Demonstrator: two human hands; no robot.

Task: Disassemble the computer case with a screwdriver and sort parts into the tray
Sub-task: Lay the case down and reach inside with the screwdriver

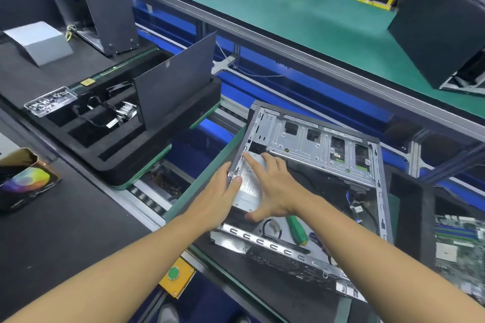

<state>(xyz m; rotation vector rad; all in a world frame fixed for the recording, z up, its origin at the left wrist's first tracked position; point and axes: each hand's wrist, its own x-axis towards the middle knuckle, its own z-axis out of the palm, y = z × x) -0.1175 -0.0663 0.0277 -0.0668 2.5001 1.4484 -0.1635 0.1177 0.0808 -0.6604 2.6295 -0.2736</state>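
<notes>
While the open computer case (309, 191) lies on its side on the dark tabletop (78, 231) near its right edge, both hands meet at the case's left wall. The left hand (217, 191) grips that wall's rim, thumb pressed on a silver drive (248, 183) inside. The right hand (273, 186) lies spread over the drive, grasping it from above. A green-handled screwdriver (296, 229) rests inside the case just below the right wrist. The black foam tray (126, 139) sits well apart to the left.
</notes>
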